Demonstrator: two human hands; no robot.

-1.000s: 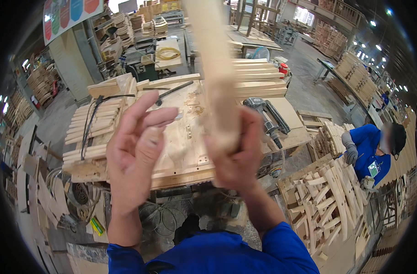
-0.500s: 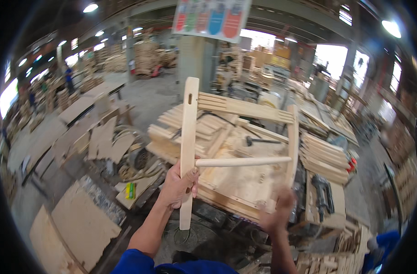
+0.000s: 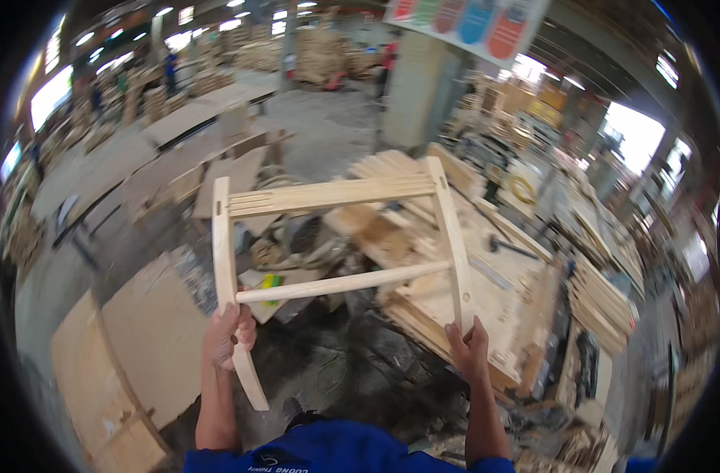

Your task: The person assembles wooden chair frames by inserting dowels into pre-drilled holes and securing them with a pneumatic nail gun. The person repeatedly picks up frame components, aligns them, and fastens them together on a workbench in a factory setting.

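Overhead, a coloured sign [image 3: 470, 20]; both hands, left [image 3: 228, 335] and right [image 3: 469, 351], grip a wooden frame [image 3: 336, 236].

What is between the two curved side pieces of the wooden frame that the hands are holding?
In the head view, the left hand and right hand hold the wooden frame. A round dowel and flat slats span its sides.

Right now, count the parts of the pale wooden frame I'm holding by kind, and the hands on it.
Curved pale wooden side uprights: 2 (left, right)
Flat slatted top rail: 1
Round wooden dowel rung: 1
Hands gripping the uprights: 2 (left hand, right hand)
Total: 6
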